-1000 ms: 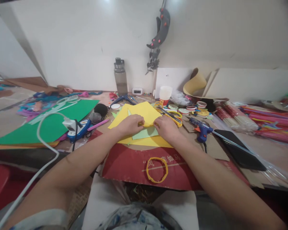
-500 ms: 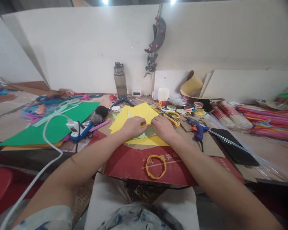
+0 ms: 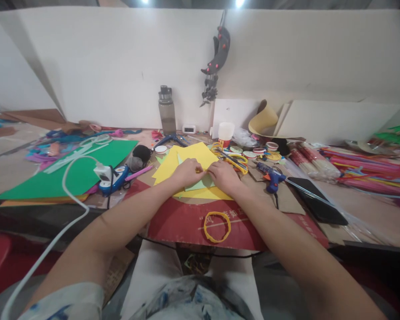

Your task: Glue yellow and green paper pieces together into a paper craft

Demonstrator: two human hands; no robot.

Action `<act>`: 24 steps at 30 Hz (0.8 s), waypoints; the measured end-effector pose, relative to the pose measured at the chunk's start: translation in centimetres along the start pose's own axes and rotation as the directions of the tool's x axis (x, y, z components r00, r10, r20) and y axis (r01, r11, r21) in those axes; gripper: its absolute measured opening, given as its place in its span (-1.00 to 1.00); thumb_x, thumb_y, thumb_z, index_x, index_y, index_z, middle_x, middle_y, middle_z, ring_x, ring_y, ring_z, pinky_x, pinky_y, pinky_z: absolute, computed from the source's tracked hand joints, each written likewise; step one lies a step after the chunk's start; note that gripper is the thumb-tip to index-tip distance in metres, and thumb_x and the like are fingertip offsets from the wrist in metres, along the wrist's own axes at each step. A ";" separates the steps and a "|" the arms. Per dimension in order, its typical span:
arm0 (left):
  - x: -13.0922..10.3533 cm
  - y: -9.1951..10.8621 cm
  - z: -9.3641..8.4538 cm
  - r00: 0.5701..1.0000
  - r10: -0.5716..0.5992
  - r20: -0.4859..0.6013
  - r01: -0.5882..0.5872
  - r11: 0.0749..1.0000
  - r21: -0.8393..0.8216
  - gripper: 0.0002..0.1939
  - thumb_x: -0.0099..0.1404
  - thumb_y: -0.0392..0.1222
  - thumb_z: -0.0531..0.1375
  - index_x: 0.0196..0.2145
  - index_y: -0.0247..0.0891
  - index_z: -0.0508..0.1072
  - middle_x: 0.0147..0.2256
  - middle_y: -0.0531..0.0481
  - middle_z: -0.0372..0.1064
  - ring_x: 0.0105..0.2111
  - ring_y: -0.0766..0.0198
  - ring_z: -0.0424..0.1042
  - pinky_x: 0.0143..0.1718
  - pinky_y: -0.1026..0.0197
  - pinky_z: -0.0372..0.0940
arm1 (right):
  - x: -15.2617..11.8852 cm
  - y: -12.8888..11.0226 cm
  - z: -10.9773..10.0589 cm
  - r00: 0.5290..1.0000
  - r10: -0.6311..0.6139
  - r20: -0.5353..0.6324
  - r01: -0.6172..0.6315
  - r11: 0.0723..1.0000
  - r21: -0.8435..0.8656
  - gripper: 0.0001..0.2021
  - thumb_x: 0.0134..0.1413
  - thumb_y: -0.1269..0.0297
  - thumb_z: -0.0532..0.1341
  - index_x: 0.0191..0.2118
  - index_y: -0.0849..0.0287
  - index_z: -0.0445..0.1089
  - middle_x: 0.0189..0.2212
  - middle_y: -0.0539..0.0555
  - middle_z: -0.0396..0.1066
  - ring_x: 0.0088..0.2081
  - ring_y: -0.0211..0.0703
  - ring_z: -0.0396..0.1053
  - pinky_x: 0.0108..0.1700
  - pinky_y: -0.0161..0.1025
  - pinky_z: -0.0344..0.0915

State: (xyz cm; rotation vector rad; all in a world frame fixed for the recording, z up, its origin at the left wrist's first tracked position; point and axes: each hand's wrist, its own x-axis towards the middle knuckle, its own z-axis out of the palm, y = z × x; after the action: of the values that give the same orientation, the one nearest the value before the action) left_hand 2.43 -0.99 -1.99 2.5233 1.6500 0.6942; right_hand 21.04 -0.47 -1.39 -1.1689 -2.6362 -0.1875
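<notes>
Over the yellow paper sheets (image 3: 200, 153), my left hand (image 3: 187, 172) and my right hand (image 3: 224, 174) face each other with fingers pinched. Between their fingertips runs a thin yellow strip (image 3: 205, 171), mostly hidden by the fingers; it looks like paper. Beneath them lies a pale green piece of paper (image 3: 195, 186) on the yellow sheets. Nearer to me, a yellow ring (image 3: 217, 227) made of a narrow strip rests on the red board (image 3: 180, 224). Yellow-handled scissors (image 3: 236, 163) lie just beyond my right hand.
To the right are a blue glue gun (image 3: 274, 178), a black phone (image 3: 316, 200) and pink pipe cleaners (image 3: 370, 164). Green sheets (image 3: 76, 171) and a white plug (image 3: 103, 171) with its cable lie left. A bottle (image 3: 167, 113) and a paper cup (image 3: 225, 132) stand behind.
My hands keep their pinch near the same spot, the fingertips only slightly shifted, with less of the strip showing. The view has shifted slightly.
</notes>
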 end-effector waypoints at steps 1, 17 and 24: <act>0.1 -0.2 0.1 1.000 0.000 0.000 0.000 1.000 -0.019 -0.71 0.27 -0.02 0.20 -0.37 -0.24 0.64 -0.31 -0.14 0.53 -0.21 0.12 0.46 -0.11 0.12 0.30 | 0.0 0.1 0.0 1.000 0.010 -0.004 -0.009 1.000 0.016 -0.72 0.33 0.32 0.06 -0.13 0.25 0.52 -0.12 0.21 0.50 -0.03 -0.01 0.29 -0.01 -0.15 0.08; -0.2 -0.3 -0.7 0.994 0.096 0.049 -0.094 0.995 -0.037 -0.69 0.25 0.02 0.23 -0.33 -0.27 0.62 -0.29 -0.17 0.53 -0.23 0.06 0.45 -0.10 0.07 0.28 | 0.2 -0.6 -0.2 0.996 -0.085 0.005 0.084 0.981 -0.175 -0.74 0.30 0.35 0.06 -0.14 0.28 0.49 -0.17 0.29 0.48 -0.03 0.10 0.27 -0.04 -0.05 0.04; -1.0 1.3 -1.1 0.996 0.047 0.081 -0.062 0.979 0.194 -0.68 0.35 -0.08 0.08 -0.28 -0.23 0.61 -0.26 -0.11 0.55 -0.17 0.08 0.45 -0.20 0.13 0.30 | -0.5 0.4 -0.3 0.994 -0.073 -0.086 0.073 0.997 -0.003 -0.79 0.21 0.39 0.16 -0.09 0.20 0.48 -0.05 0.21 0.47 0.01 0.08 0.28 -0.01 -0.06 0.17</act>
State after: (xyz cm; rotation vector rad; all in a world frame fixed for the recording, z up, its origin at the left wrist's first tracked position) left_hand 2.82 -2.65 -1.01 2.6994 1.7079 0.4519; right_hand 21.71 -0.61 -1.27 -1.0412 -2.6051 -0.2458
